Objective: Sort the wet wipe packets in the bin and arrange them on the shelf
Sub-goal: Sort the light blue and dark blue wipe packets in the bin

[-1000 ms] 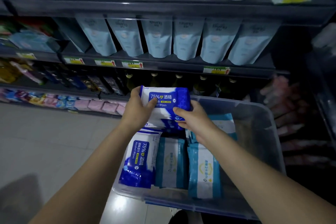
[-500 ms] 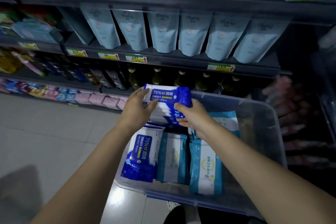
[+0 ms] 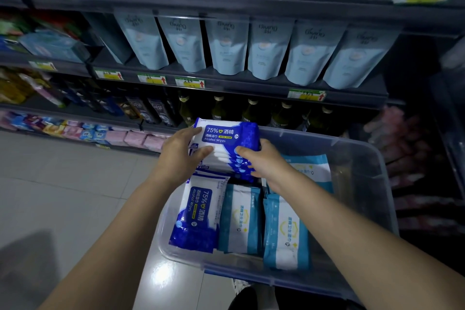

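A clear plastic bin stands on the floor before the shelf. Above its far left part I hold a stack of several dark-blue and white alcohol wipe packets, my left hand gripping its left side and my right hand its right side. Inside the bin another dark-blue alcohol wipe packet lies at the left. Light-blue wipe packets lie beside it and further back at the right.
The dark shelf unit holds pale blue pouches on the middle level and glass bottles just behind the bin. White rolls and a box stand on top. Pink packs line the lowest level. Grey tiled floor lies at left.
Both hands have tipped the stack flatter, so its edges now show below the top packet's label. It stays above the bin's far left part.
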`<control>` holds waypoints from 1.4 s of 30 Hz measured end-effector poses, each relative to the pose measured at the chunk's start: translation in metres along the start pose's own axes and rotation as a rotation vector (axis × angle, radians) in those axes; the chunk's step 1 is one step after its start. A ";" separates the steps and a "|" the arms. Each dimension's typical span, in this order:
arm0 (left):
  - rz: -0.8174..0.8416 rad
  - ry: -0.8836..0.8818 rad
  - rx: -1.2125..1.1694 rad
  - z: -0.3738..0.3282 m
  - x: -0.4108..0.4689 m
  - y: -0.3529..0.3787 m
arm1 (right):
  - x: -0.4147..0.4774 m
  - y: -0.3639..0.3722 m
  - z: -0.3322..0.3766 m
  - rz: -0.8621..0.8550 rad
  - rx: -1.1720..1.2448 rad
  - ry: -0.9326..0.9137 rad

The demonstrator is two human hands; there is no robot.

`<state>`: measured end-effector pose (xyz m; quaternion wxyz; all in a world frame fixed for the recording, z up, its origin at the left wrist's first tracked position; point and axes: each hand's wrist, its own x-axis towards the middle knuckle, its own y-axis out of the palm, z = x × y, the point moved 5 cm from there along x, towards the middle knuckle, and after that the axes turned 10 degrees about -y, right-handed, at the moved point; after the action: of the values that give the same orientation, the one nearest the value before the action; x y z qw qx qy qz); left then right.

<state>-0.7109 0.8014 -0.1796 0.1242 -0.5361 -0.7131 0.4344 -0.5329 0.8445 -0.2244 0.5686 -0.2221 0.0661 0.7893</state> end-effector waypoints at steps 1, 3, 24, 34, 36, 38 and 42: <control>0.000 -0.002 -0.004 0.000 0.000 0.000 | 0.001 -0.003 0.000 -0.027 -0.027 -0.007; 0.003 0.004 -0.018 0.000 0.000 0.001 | 0.002 -0.009 0.001 -0.065 -0.065 -0.020; 0.018 -0.169 -0.214 -0.002 0.006 0.000 | 0.011 -0.016 0.017 -0.154 -0.081 -0.079; 0.101 -0.381 -0.631 0.006 0.009 0.002 | 0.006 -0.016 0.023 -0.095 -0.069 -0.099; 0.174 -0.432 -0.745 0.006 0.007 0.005 | 0.004 -0.016 0.026 -0.100 -0.030 -0.121; 0.226 -0.399 -0.797 0.000 0.004 0.006 | 0.003 -0.012 0.032 -0.084 0.016 -0.158; 0.241 -0.304 -0.797 -0.015 -0.002 0.008 | 0.002 -0.003 0.040 -0.058 0.054 -0.185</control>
<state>-0.6954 0.8075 -0.1767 -0.2500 -0.5512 -0.7676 0.2108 -0.5418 0.8615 -0.1889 0.6007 -0.1346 0.0278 0.7876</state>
